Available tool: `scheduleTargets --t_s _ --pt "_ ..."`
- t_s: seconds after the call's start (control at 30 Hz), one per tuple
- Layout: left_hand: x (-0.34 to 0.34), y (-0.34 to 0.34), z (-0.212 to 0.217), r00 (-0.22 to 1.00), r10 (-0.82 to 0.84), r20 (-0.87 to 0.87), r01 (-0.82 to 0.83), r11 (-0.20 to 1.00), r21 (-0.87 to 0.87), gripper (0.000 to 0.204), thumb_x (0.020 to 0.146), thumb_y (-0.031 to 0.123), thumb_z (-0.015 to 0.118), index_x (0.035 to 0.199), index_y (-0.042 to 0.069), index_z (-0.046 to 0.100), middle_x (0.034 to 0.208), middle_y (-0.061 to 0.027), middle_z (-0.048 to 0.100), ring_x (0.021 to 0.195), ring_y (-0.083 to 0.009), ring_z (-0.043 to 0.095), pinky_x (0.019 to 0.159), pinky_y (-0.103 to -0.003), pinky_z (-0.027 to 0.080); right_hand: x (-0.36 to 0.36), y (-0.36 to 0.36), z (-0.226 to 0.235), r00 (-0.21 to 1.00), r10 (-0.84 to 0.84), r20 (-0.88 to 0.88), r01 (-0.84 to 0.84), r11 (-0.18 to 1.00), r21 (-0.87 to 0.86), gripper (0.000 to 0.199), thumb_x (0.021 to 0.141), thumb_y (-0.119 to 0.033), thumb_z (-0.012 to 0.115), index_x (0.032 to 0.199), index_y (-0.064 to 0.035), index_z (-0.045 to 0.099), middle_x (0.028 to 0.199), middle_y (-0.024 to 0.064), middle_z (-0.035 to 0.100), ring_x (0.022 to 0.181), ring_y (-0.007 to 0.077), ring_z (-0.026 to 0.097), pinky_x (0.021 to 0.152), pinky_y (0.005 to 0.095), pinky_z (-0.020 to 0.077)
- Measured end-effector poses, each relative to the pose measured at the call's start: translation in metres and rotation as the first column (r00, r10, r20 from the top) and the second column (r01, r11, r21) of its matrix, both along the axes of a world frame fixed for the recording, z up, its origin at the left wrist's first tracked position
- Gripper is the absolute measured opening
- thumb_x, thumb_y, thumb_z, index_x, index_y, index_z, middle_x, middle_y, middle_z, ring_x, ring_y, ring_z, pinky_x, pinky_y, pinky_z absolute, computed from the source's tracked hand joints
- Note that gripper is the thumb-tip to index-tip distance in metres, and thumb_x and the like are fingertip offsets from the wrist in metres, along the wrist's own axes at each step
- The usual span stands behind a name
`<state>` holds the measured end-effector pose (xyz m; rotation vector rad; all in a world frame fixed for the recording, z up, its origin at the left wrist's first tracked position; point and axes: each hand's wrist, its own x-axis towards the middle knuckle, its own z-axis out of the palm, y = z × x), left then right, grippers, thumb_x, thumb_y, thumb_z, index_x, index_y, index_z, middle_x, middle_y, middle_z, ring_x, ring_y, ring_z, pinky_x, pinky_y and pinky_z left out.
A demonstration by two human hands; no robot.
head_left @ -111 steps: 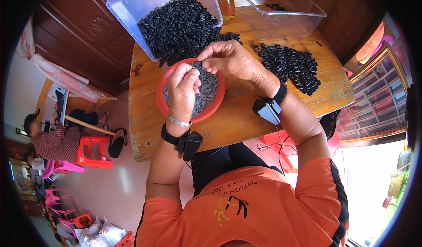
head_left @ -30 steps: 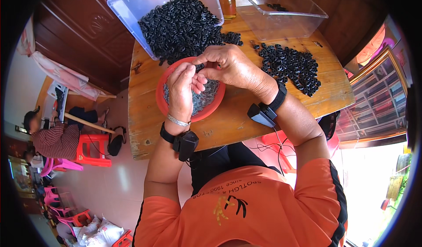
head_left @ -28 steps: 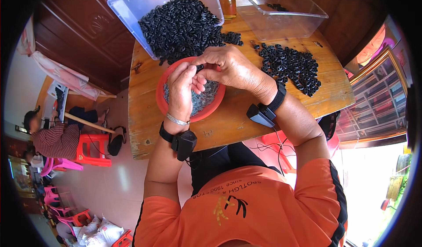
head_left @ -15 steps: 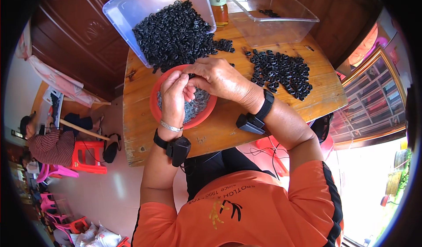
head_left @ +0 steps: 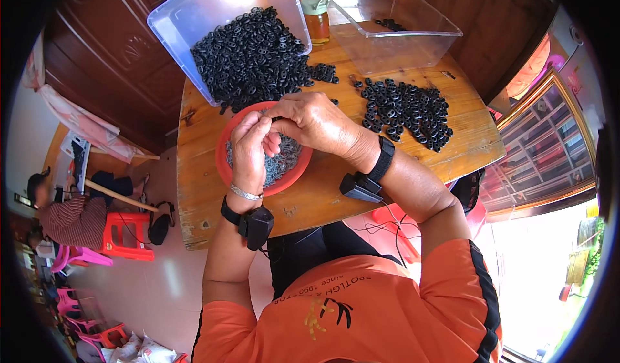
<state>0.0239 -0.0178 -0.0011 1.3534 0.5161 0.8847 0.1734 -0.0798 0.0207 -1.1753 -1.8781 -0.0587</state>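
Over an orange-red bowl [head_left: 279, 187] of small grey metal pieces [head_left: 283, 160], my two hands meet at the fingertips. My left hand [head_left: 250, 147] is closed in a pinch, its thumb against the fingers. My right hand [head_left: 310, 121] comes across from the right with bent fingers, also pinching. Whatever lies between the fingertips is hidden or too small to name. Just beyond the bowl, black oval pieces with holes [head_left: 248, 60] spill out of a tipped translucent bin [head_left: 174, 30]. Another spread of black oval pieces [head_left: 410, 111] lies right of my right hand.
A clear plastic box [head_left: 400, 50] with a few black pieces stands at the far right of the wooden table [head_left: 323, 201]. Beside it is a green-lidded jar [head_left: 316, 21] of amber contents. At left, another person [head_left: 71, 218] sits on a red stool [head_left: 132, 234].
My hands stay together over the bowl, with only a slight shift of the fingers. The whole view has moved a little; the table's things keep their places.
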Motion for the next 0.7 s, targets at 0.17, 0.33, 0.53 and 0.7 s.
scheduleTargets --t_s 0.17,0.33,0.53,0.7 --pt "0.001 -0.002 0.005 0.999 0.052 0.014 -0.053 0.998 0.046 0.021 0.091 0.023 0.05 0.086 0.004 0.058 0.061 -0.0013 0.055 0.049 -0.006 0.047 0.045 -0.018 0.036 0.019 -0.006 0.018 0.971 -0.138 -0.194 0.149 0.988 0.043 0.017 0.074 -0.003 0.07 0.09 -0.0018 0.067 0.083 0.0121 0.066 0.075 0.0221 0.066 0.066 0.0306 0.0524" --pt "0.005 -0.004 0.008 0.999 0.045 0.0 -0.045 0.997 0.058 0.021 0.091 0.023 0.051 0.086 0.004 0.059 0.061 -0.0012 0.055 0.049 -0.0058 0.048 0.046 -0.018 0.036 0.113 -0.003 0.034 0.646 -0.757 -0.1 0.732 0.576 0.364 0.026 0.083 -0.01 0.059 0.108 -0.005 0.063 0.089 0.0146 0.064 0.075 0.0313 0.063 0.068 0.0336 0.0511" --pt "0.0 -0.002 0.008 0.999 0.044 -0.01 -0.044 0.997 0.065 0.021 0.09 0.022 0.051 0.083 0.004 0.059 0.062 -0.0008 0.055 0.05 -0.0056 0.047 0.046 -0.018 0.036 0.101 -0.009 0.023 0.749 -0.663 -0.019 0.656 0.737 0.161 0.015 0.082 -0.016 0.062 0.093 -0.0085 0.068 0.082 0.0119 0.066 0.075 0.0285 0.064 0.067 0.0335 0.0512" --pt "0.001 -0.002 0.007 0.999 0.026 -0.025 -0.024 0.997 0.075 0.021 0.09 0.022 0.051 0.082 0.004 0.059 0.062 -0.0004 0.055 0.05 -0.0053 0.047 0.046 -0.018 0.036 0.089 0.026 -0.031 0.827 -0.466 0.315 0.512 0.856 -0.076 0.014 0.078 -0.018 0.061 0.088 -0.0133 0.069 0.084 0.0098 0.065 0.079 0.028 0.063 0.07 0.0388 0.0501"
